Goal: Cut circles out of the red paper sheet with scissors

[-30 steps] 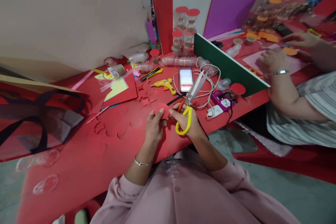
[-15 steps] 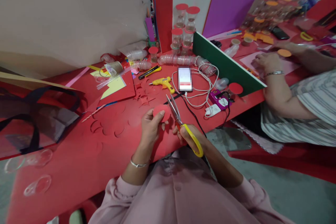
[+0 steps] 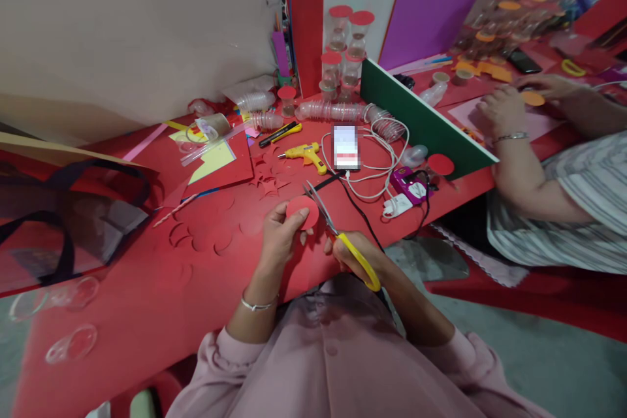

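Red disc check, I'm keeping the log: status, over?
Left hand pinching red disc. Right hand holding yellow-handled scissors close alongside. Red scraps, yellow glue gun beyond; nothing visible between disc and scissors.

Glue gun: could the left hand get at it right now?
Probably yes: the glue gun lies uncovered just beyond the left hand, though that hand holds a disc and the scissors point close by.

A pale wall (image 3: pixel 147 26) rose behind the red table (image 3: pixel 122 326), broken by an upright red strip (image 3: pixel 302 13), with a purple panel (image 3: pixel 435 6) standing farther right. I saw a low green divider (image 3: pixel 421 114) set across the tabletop, and, in the dull light, grey floor (image 3: pixel 563 359) beside a red seat (image 3: pixel 563 297).
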{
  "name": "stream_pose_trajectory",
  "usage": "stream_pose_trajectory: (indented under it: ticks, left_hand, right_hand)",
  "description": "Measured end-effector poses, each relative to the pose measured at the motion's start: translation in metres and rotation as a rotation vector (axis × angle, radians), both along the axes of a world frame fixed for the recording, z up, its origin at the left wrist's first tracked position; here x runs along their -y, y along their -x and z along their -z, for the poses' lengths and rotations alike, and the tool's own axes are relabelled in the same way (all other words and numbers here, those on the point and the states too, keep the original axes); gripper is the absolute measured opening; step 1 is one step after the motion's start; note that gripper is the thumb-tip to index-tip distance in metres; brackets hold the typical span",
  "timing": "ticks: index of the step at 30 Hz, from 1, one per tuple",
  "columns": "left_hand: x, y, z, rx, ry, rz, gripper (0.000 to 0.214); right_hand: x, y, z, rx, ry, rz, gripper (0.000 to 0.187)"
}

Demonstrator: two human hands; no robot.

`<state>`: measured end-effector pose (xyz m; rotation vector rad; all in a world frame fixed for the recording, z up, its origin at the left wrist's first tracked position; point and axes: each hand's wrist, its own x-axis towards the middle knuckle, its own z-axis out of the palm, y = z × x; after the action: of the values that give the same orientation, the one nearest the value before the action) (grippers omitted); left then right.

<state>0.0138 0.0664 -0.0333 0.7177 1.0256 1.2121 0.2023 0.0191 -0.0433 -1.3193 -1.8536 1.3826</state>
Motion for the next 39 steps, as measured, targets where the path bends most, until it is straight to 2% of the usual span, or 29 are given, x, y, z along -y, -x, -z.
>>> stream_pose_trajectory:
  ticks: [4, 12, 22, 34, 39]
  left_hand:
    - [-0.0009, 0.0009, -0.0002, 0.003, 0.002, -0.01, 0.031]
    - [-0.0019, -0.0005, -0.0008, 0.007, 0.016, -0.031, 0.034]
    - [-0.001, 0.0003, 0.0045, -0.006, 0.012, -0.026, 0.031]
    - [-0.0014, -0.0004, 0.0028, -0.019, 0.008, -0.007, 0.029]
    - [-0.0015, -0.0002, 0.0044, -0.011, 0.008, -0.011, 0.033]
  right_hand:
    - [0.0003, -0.0013, -0.0036, 0.008, -0.018, -0.029, 0.079]
    - [0.0005, -0.001, -0.0064, -0.005, -0.012, 0.025, 0.069]
    - [0.0023, -0.0024, -0.0024, -0.022, 0.067, 0.047, 0.074]
    - [0.0026, -0.0038, -0.0011, -0.045, 0.017, 0.048, 0.078]
    - [0.005, -0.0034, -0.0001, -0.071, 0.052, 0.064, 0.076]
